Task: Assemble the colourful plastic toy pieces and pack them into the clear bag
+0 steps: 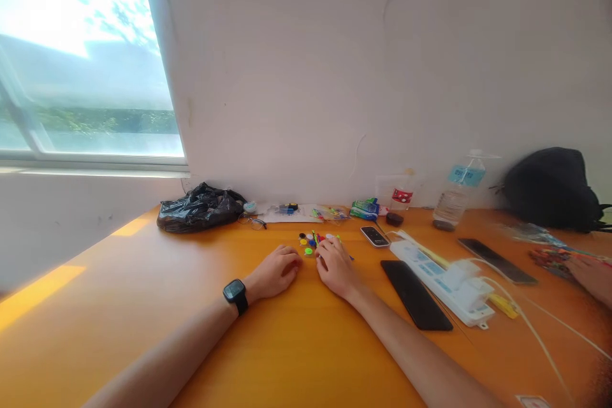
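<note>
My left hand [275, 273] rests on the wooden table with its fingers curled inward. A black smartwatch [234, 291] is on that wrist. Whatever the fingers may hold is hidden. Just right of it, my right hand [335, 268] lies with bent fingers at the near edge of a small heap of colourful plastic pieces [315, 239]. Its fingertips are drawn together, and anything between them is too small to make out. Several round pieces in yellow, green, black and white, such as a green disc [308, 251], lie left of the heap, between the two hands.
A black plastic bag [201, 207] and glasses [252, 222] lie at the back left. Right of my hand are a phone [374, 236], a black slab [415, 295] and a power strip [440, 277] with cables. Bottles [452, 201] stand behind. Another person's hand [590, 274] is far right.
</note>
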A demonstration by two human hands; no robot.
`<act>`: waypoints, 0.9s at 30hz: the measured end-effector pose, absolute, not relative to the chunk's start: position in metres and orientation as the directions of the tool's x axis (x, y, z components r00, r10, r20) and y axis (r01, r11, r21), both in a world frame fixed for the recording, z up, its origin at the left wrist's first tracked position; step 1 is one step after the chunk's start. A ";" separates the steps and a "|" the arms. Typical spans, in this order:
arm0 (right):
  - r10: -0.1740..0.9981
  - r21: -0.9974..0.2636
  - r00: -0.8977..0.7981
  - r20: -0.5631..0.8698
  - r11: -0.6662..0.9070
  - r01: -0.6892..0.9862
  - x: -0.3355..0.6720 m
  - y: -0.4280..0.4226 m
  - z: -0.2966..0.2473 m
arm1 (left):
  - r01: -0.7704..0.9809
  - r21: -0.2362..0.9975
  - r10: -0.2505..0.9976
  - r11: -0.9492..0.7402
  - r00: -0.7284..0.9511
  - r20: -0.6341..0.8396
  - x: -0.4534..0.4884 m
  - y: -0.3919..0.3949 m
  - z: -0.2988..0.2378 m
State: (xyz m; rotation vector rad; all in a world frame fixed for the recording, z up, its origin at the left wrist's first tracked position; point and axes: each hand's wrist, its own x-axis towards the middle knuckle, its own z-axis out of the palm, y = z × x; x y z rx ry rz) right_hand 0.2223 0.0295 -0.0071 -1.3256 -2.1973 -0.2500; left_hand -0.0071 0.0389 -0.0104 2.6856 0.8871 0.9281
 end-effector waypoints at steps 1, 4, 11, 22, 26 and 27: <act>0.751 -0.116 -0.372 0.546 0.508 0.854 0.222 0.029 -0.006 | 0.476 0.346 0.588 -0.809 0.630 0.507 -0.007 0.040 -0.011; 0.732 -0.096 -0.418 0.538 0.546 0.832 0.222 0.026 -0.005 | 0.456 0.372 0.589 -0.808 0.629 0.508 -0.008 0.041 -0.013; 0.733 -0.057 -0.454 0.507 0.554 0.831 0.221 0.024 -0.005 | 0.438 0.419 0.605 -0.796 0.610 0.512 -0.008 0.038 -0.012; 0.702 -0.108 -0.383 0.600 0.546 0.831 0.220 0.020 0.000 | 0.446 0.477 0.650 -0.758 0.579 0.492 -0.010 0.037 -0.011; 0.672 -0.271 -0.274 0.688 0.589 0.761 0.222 0.019 0.007 | 0.450 0.515 0.681 -0.729 0.545 0.488 -0.010 0.038 -0.012; 0.668 -0.327 -0.234 0.707 0.601 0.729 0.222 0.018 0.009 | 0.450 0.530 0.692 -0.719 0.531 0.488 -0.011 0.038 -0.013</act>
